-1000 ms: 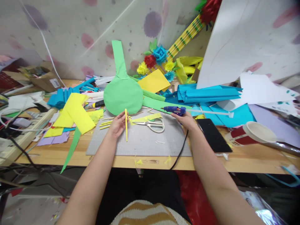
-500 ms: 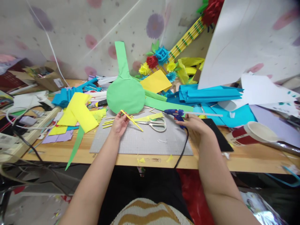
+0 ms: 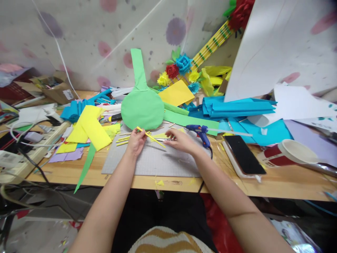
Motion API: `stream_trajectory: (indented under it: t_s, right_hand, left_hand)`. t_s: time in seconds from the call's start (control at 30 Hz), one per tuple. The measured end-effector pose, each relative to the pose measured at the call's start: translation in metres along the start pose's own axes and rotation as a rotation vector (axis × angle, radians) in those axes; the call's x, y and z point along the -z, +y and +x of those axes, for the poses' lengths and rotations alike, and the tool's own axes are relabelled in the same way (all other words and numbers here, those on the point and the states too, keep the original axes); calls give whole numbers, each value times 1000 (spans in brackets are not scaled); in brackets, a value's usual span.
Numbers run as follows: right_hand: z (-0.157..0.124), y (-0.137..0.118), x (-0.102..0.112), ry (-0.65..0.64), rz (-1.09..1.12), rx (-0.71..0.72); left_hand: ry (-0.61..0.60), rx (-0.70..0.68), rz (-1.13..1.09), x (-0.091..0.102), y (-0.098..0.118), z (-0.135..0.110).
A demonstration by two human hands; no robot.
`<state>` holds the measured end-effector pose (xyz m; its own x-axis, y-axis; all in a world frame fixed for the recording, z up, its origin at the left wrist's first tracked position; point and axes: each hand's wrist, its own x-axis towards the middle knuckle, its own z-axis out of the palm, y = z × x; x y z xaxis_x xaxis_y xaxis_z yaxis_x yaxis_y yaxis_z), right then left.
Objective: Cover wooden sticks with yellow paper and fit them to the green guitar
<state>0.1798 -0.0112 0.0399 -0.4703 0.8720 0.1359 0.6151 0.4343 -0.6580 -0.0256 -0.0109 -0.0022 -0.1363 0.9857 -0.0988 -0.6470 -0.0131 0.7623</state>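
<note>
My left hand (image 3: 136, 141) pinches a thin yellow paper stick (image 3: 150, 136) over the grey cutting mat (image 3: 158, 161); the stick slants down to the right. My right hand (image 3: 180, 140) reaches in from the right, fingers curled near the stick's lower end and over the scissors, which it mostly hides. A blue glue gun (image 3: 200, 131) lies on the table just right of that hand, untouched. Behind the hands sits a round green paper shape (image 3: 142, 109) with a long neck.
Several short yellow sticks (image 3: 122, 140) lie left of my left hand. Yellow paper sheets (image 3: 89, 126), blue folded paper (image 3: 237, 107), paper flowers (image 3: 176, 70), a black phone (image 3: 243, 154) and a tipped red paper cup (image 3: 284, 153) crowd the wooden table. Cables and a box are at left.
My right hand let go of the glue gun, which now lies on the table, and moved left to the stick. My left hand tilted the stick from upright to slanting.
</note>
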Motion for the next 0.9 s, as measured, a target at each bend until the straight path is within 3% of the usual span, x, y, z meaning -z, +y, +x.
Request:
stream_trajectory:
  t_s: [0.13,0.23,0.33,0.53,0.77,0.9]
  right_hand:
    - [22,-12,-43,-64,111,-7]
    - [22,-13,-55,-7,154,-43]
    - [16,-9,-52,44,210,-48]
    - [13,-5,-46,19,235,-14]
    - [14,-1,-44,-7,248,8]
    - [13,2,-44,-25,228,7]
  left_hand:
    - [4,-10,21,-2,-1,-3]
    - [11,-23,37,-3,-3,-4]
    - [-2,-52,134,-4,-7,-4]
    - [-45,-127,526,-7,-16,-8]
    - [-85,-126,428,-5,-13,-5]
    - [31,-235,412,0,-12,-2]
